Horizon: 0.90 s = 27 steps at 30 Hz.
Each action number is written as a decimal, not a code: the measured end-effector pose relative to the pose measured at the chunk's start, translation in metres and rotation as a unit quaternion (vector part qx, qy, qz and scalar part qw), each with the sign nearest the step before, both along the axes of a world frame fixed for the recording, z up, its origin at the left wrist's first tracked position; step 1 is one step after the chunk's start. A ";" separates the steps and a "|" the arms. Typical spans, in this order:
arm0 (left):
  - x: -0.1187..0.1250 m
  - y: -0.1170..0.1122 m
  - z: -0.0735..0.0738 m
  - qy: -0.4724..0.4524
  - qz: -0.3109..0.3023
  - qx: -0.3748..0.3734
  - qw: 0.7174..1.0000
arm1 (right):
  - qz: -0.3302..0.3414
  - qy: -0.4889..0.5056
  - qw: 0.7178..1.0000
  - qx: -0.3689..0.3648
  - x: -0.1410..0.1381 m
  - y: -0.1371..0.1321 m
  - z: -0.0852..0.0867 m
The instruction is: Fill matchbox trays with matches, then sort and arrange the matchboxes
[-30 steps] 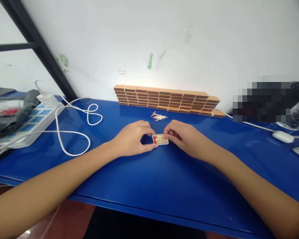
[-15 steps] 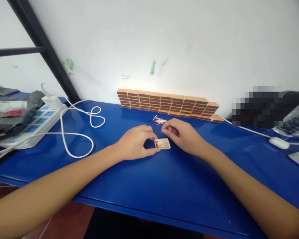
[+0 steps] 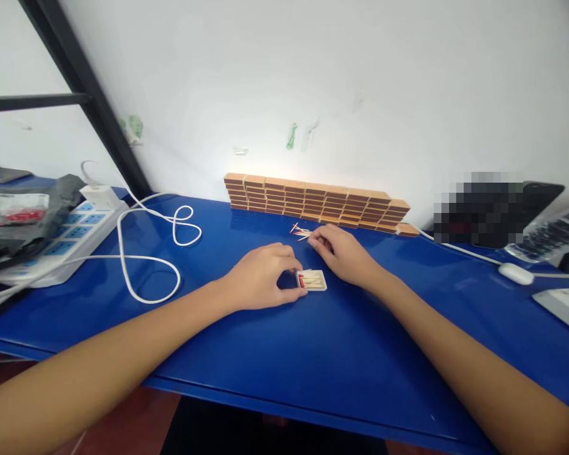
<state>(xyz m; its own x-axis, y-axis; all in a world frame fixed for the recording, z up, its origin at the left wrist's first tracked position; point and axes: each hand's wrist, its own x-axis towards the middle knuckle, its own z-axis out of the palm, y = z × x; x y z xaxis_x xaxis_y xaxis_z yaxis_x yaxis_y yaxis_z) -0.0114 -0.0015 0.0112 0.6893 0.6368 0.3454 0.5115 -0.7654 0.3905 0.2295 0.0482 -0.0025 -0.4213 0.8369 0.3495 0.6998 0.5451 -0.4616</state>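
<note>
Clock centred on the tray, 12 toward the wall. Small white open-topped matchbox tray (image 3: 317,290) sat on the glossy blue desk (image 3: 265,354), in front of the person. Red-headed pale wooden matches (image 3: 313,280) lay in it, heads at the 9 o'clock end. Left hand (image 3: 265,278) came in from 9: thumb on the near side, fingers on the far side, pinching that end of the tray. Right hand (image 3: 339,251) was at 1, fingers curled, gap narrow, tips right at the loose red-headed matches (image 3: 301,233); from where I stood, couldn't tell if it had one. That loose pile lay messy, just short of 12. Behind it, also 12: a long low stack of orange-topped, brown-sided small boxes (image 3: 308,197) near the white wall (image 3: 194,76). Long white power strip with blue sockets (image 3: 66,240) sat out past 9, looped white cable (image 3: 142,256) between it and the left hand. Small white oval plastic block (image 3: 516,273) was well out at 3.
</note>
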 end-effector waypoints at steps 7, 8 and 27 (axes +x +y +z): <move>0.000 -0.008 0.006 -0.021 -0.069 -0.054 0.996 | 0.084 -0.002 0.985 -0.152 0.003 -0.027 0.019; -0.001 -0.008 0.006 -0.019 -0.067 -0.061 0.996 | 0.084 -0.012 0.984 -0.157 0.003 -0.029 0.019; -0.003 -0.001 0.006 0.002 -0.025 -0.049 0.998 | 0.071 -0.066 0.988 -0.124 0.002 -0.036 0.019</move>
